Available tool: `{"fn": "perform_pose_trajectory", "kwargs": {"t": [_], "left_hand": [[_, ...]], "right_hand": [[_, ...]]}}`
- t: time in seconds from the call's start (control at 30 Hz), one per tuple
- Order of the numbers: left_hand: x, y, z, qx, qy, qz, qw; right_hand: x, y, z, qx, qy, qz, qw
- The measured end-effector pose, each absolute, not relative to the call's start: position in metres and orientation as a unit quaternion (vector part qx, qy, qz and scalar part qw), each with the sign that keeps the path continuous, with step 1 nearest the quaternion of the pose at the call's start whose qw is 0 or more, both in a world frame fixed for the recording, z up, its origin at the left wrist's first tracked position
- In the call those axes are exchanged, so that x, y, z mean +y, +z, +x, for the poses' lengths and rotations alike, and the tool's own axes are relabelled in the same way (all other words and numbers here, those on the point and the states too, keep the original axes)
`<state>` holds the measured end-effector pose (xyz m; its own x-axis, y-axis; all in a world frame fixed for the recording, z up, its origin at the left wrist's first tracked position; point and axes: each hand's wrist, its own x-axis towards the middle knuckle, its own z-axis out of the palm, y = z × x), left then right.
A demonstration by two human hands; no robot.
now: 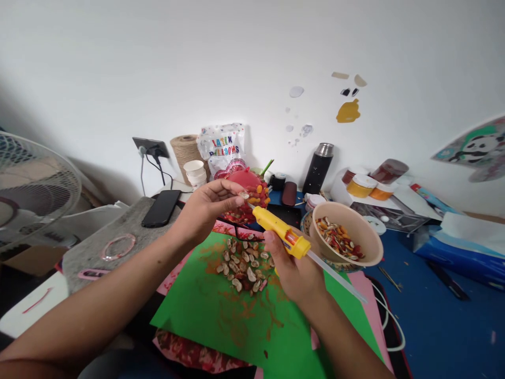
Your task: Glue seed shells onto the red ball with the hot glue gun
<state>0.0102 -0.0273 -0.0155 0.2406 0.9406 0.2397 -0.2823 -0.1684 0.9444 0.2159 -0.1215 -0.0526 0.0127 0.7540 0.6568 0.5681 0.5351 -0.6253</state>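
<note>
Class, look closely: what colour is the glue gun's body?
The glue gun has a yellow body, seen best in the head view.

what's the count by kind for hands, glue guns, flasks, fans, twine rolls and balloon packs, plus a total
Left hand and right hand: 2
Glue gun: 1
Flask: 1
Fan: 1
Twine roll: 1
Balloon pack: 1
Total: 7
</note>
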Motion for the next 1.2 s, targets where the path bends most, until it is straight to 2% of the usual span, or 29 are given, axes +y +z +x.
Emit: {"fn": "perform_pose_trajectory", "kwargs": {"t": [0.3, 1.2], "left_hand": [[-0.025, -0.021, 0.01, 0.309, 0.517, 0.538, 0.589], [-0.027, -0.02, 0.012, 0.289, 0.477, 0.561, 0.612]], "right_hand": [[-0.121, -0.06, 0.219, -0.656, 0.127, -0.476, 0.571], [-0.125, -0.047, 0.214, -0.684, 0.12, -0.464, 0.55]]}}
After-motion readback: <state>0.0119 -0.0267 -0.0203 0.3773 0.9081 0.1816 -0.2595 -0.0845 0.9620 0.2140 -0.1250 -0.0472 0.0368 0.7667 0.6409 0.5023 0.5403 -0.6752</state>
